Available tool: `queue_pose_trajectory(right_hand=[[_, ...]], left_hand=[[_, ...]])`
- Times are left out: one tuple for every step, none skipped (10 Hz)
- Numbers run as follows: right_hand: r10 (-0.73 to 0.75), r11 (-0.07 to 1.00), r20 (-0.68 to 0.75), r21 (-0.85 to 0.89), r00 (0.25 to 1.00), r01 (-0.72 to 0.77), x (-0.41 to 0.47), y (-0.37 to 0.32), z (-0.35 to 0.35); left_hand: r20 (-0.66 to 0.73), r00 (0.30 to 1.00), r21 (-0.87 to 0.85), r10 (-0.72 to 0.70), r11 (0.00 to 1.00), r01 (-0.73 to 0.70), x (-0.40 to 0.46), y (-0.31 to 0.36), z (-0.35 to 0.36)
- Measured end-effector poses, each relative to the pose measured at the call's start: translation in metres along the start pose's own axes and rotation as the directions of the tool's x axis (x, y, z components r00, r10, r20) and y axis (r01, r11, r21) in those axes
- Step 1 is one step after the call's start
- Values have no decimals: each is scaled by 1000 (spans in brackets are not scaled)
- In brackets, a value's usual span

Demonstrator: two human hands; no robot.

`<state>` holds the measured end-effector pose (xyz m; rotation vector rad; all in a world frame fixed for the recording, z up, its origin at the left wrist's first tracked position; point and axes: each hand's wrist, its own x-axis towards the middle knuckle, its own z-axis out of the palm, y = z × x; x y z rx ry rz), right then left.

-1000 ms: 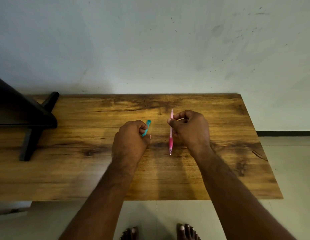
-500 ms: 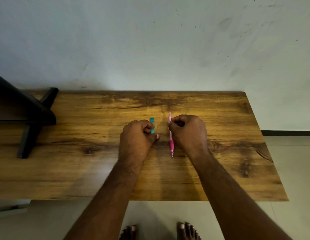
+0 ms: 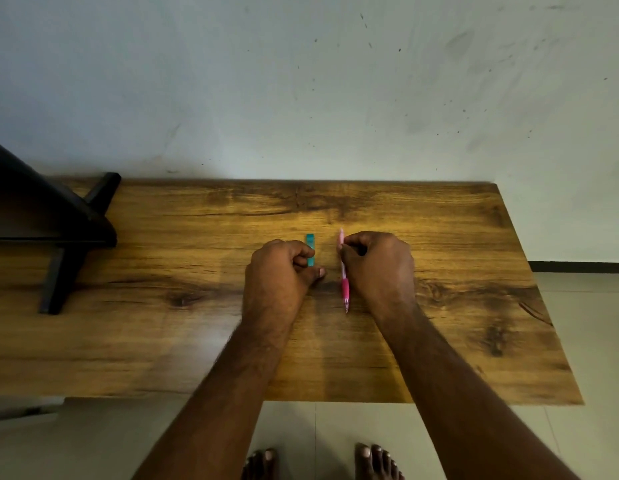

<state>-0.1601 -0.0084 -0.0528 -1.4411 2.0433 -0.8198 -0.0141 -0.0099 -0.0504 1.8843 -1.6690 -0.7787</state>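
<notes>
Right hand [image 3: 379, 265] pinches pink pen [image 3: 344, 275], tip toward person; left hand [image 3: 280, 271] grips teal cap [image 3: 310, 250].

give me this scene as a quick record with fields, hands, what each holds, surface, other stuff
left hand: grips a teal cap
right hand: pinches a pink pen, tip toward the person
gap: cap and pen apart, side by side
surface: wooden table against a pale wall
other: black stand at table's left end; bare feet on tiled floor
</notes>
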Motion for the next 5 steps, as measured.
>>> queue_pose_trajectory(right_hand=[[16,1000,5,-5,1000,-16,1,0,0],[20,1000,11,-9,1000,-20,2,1,0],[25,1000,-41,-18,999,-26,4,2,-2],[-13,998,-93,-65,996,7,5,2,-3],[-112,988,-148,-119,983,94,4,3,-4]], left_hand=[[-3,1000,1,6,1000,-6,0,-1,1],[-4,1000,-6,7,1000,-7,1,-2,1],[-55,998,0,32,999,-32,1,-2,1],[-134,984,59,114,992,-107,0,0,-1],[-203,964,96,172,983,-156,1,2,-2]])
